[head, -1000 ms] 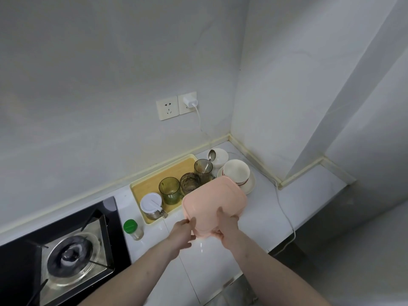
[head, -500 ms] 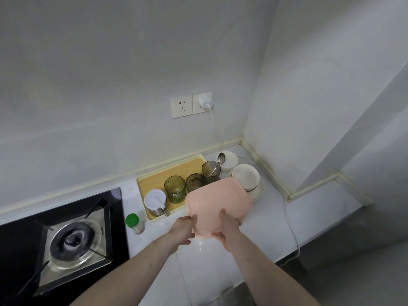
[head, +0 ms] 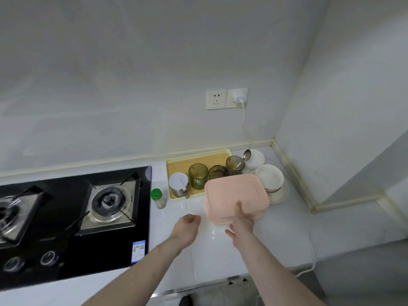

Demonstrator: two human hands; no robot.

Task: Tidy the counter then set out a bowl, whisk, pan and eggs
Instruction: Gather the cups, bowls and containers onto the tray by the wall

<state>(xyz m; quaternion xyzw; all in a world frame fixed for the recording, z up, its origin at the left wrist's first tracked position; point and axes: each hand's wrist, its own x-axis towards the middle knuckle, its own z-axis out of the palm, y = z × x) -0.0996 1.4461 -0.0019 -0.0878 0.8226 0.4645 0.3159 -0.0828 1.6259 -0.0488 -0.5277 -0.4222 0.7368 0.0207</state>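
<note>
**Right hand holds the pink tub; left hand off it**

I see the pink tub (head: 237,196) upside down, base up, gripped at its near edge by my right hand (head: 241,221): the thumb lies on the upturned base and the other fingers curl beneath the rim. I can't tell whether the tub touches the white desk (head: 276,235) or sits just above it. My left hand (head: 186,226) is just left of the tub, apart from it, its fingers loosely curled and holding nothing.

Just behind the tub stands the yellow tray (head: 176,166), carrying a green glass (head: 198,176), two brownish glasses partly hidden by the tub, and a steel pot with a white lid (head: 178,184). Right of the tub, a stack of white bowls (head: 270,178) sits on a plate; a spoon (head: 244,157) leans in the rear glass. A green-capped jar (head: 157,198) stands left of the tray, and farther left of the tub lies the black gas hob (head: 72,217).
</note>
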